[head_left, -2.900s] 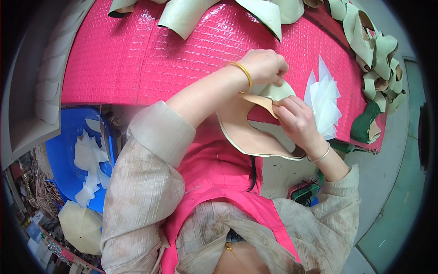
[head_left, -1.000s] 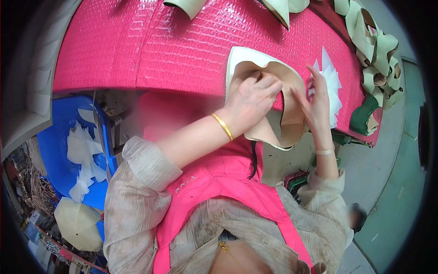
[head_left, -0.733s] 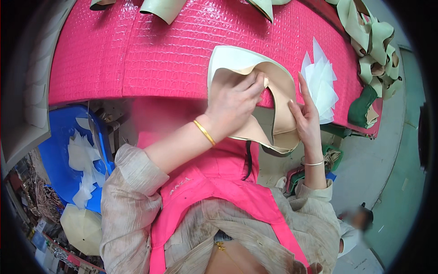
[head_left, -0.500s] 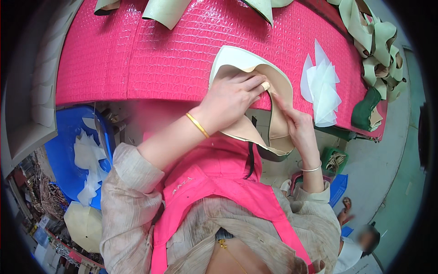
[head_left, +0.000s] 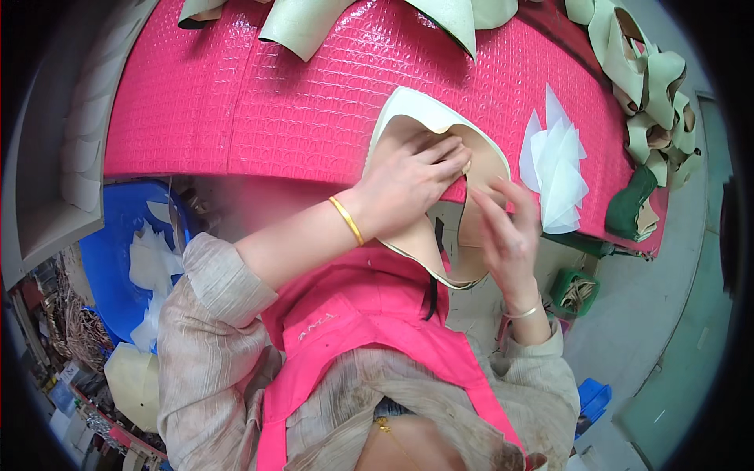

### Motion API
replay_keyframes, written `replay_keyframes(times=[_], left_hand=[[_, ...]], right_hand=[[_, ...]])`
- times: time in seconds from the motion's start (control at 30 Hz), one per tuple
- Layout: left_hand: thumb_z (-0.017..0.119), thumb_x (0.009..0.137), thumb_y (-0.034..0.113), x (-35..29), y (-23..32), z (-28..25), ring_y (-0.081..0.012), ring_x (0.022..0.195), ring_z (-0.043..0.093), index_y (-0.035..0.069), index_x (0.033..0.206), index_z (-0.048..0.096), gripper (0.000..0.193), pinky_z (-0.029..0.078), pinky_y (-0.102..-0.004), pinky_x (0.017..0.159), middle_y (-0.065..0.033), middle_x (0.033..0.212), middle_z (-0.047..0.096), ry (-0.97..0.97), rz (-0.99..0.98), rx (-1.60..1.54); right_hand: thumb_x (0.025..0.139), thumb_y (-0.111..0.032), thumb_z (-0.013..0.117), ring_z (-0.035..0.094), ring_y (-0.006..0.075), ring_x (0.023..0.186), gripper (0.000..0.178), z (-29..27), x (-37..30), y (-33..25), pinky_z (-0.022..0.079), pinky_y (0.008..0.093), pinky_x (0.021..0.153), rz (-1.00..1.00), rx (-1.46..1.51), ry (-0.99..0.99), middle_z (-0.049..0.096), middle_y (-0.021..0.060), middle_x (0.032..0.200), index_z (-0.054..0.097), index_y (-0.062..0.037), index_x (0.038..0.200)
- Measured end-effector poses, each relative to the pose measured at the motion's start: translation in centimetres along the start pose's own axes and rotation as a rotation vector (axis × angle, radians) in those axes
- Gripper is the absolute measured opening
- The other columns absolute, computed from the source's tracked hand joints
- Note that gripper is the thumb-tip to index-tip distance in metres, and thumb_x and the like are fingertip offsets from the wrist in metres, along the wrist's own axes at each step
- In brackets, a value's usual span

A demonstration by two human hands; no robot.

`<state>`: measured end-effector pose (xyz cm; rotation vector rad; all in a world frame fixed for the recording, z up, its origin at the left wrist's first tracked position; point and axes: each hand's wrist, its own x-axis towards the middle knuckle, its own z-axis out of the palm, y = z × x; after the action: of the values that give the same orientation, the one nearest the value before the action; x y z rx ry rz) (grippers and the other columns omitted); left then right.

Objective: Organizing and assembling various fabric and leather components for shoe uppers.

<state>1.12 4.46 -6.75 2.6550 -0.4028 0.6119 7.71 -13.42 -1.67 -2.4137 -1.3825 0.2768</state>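
Note:
A curved shoe-upper-like piece (head_left: pixel 410 104), off-white outside with a beige lining, lies over the near edge of the pink table, its lower part hanging off. My left hand (head_left: pixel 408 179), with a gold bangle at the wrist, reaches into its hollow. The fingers are pressed together on the lining, and a beige band shows near a fingertip. To the right, my right hand (head_left: pixel 512 239) is raised beside the piece's right edge, fingers bent and apart. Whether a fingertip touches that edge I cannot tell.
Translucent white sheets (head_left: pixel 559 177) lie fanned right of the piece. Similar off-white pieces (head_left: pixel 306 27) line the table's far side and pile up at the right (head_left: pixel 664 74). Dark green pieces (head_left: pixel 630 200) sit at the right corner. A blue bin (head_left: pixel 106 259) stands low left, a green basket (head_left: pixel 585 286) low right.
My right hand has come off the piece's right edge and its fingers have spread. The left hand stays inside, shifted slightly, and the hanging lower part has changed shape.

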Motion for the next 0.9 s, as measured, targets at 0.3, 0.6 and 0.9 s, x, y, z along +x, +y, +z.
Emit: replay_keyframes(times=[0.3, 0.6, 0.9], left_hand=[[0.055, 0.074, 0.010, -1.7, -2.9, -2.9, -0.0244, 0.110, 0.045, 0.002, 0.108, 0.052, 0.035, 0.036, -0.0359, 0.093, -0.0119, 0.115, 0.050, -0.071, -0.264, -0.148], [0.050, 0.079, 0.018, -0.5, -3.6, -3.0, -0.0145, 0.111, 0.044, 0.017, 0.114, 0.052, 0.035, 0.037, -0.0343, 0.084, 0.0032, 0.120, 0.048, -0.072, -0.370, 0.075], [0.048, 0.081, 0.023, 1.8, -4.8, -4.0, -0.0148, 0.099, 0.049, 0.016, 0.094, 0.064, 0.021, 0.028, -0.0435, 0.091, 0.0069, 0.111, 0.055, -0.276, -0.379, 0.176]], right_hand=[[0.075, -0.027, 0.059, 0.039, 0.0254, 0.113, 0.062, 2.2, 3.4, -0.1, 0.033, 0.0348, 0.088, -0.114, -0.173, -0.040, 0.037, 0.0102, 0.129, 0.035, -0.0071, 0.129], [0.076, -0.021, 0.056, 0.041, 0.0246, 0.106, 0.051, 1.6, 3.6, 1.5, 0.028, 0.0396, 0.091, 0.081, -0.333, 0.061, 0.036, 0.0019, 0.133, 0.043, -0.0167, 0.126], [0.073, -0.015, 0.060, 0.039, 0.0322, 0.113, 0.051, -1.3, 1.7, -5.4, 0.031, 0.0423, 0.092, -0.026, -0.021, -0.007, 0.037, 0.0161, 0.126, 0.045, -0.0079, 0.121]])
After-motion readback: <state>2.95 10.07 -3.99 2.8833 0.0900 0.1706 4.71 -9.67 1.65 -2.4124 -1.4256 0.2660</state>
